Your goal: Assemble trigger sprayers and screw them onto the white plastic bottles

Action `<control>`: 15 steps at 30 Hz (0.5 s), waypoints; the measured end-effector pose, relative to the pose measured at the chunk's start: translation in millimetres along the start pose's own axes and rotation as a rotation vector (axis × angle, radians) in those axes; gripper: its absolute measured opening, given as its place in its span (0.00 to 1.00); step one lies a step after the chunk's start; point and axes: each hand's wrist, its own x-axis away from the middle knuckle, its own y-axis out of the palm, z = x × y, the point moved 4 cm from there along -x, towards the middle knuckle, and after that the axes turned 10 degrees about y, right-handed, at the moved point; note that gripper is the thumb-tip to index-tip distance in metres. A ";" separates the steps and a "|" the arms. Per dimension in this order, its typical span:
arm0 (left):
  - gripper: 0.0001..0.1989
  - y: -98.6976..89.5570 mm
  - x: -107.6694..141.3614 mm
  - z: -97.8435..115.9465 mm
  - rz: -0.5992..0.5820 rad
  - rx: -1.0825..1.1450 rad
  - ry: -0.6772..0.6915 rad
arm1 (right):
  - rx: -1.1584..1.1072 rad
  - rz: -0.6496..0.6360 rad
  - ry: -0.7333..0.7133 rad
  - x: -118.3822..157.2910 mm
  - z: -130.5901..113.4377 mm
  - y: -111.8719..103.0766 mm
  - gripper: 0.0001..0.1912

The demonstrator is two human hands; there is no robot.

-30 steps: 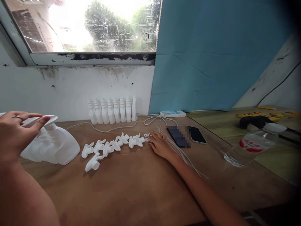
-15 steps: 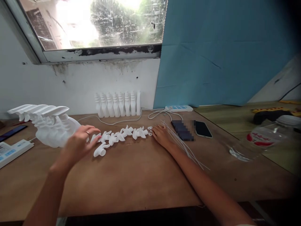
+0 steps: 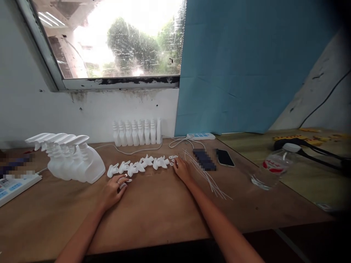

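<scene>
My left hand (image 3: 114,190) is closed round a small white nozzle-like part (image 3: 122,185), low over the brown table at the left end of a row of similar white parts (image 3: 140,166). Beyond the row's right end, my right hand (image 3: 181,168) rests on the table with its fingers curled at several small white rings (image 3: 172,157). Whether a ring is between those fingertips is too small to tell. Thin white tubes (image 3: 205,173) lie just right of my right hand.
Large white bottle-like pieces (image 3: 71,159) stand at the left, and slimmer ones (image 3: 137,133) line the wall. Two phones (image 3: 225,157) (image 3: 204,159), a power strip (image 3: 200,136) and a water bottle (image 3: 274,166) are to the right. Another power strip (image 3: 20,186) sits far left.
My left hand has come down and right, and now holds the nearest white part. My right hand has stayed by the rings. The view has tilted up.
</scene>
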 end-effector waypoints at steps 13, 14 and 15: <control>0.06 -0.1 -16.4 21.3 0.238 0.074 -0.010 | -0.083 -0.014 0.020 -3.5 5.6 8.6 0.10; 0.07 3.6 -18.9 20.9 0.213 0.101 -0.030 | -0.089 -0.010 0.021 -3.4 5.6 8.4 0.10; 0.08 6.4 -21.5 20.4 0.196 0.135 -0.056 | -0.097 -0.005 0.020 -3.3 5.3 8.0 0.10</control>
